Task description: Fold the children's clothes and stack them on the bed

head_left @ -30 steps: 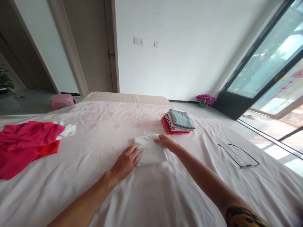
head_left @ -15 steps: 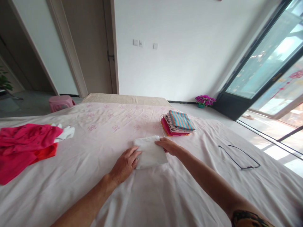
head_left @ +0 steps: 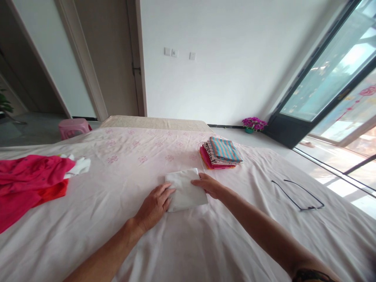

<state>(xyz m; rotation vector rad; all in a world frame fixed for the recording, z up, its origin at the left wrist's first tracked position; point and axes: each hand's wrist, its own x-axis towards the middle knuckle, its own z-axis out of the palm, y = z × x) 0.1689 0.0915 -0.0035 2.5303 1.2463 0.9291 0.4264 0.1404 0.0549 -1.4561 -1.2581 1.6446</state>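
The right hand (head_left: 210, 185) pinches the squarish folded white cloth (head_left: 187, 194) at two o'clock; the left hand (head_left: 153, 204) rests open at nine. The blue-and-orange-striped-topped fabric stack (head_left: 223, 150) lies beyond, toward one-thirty.

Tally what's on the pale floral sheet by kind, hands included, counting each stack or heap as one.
Hands: 2 (left hand, right hand)
Folded white cloth: 1
Stack of folded fabrics: 1
Heap of pink, red and white fabric: 1
Glasses: 1
Total: 6
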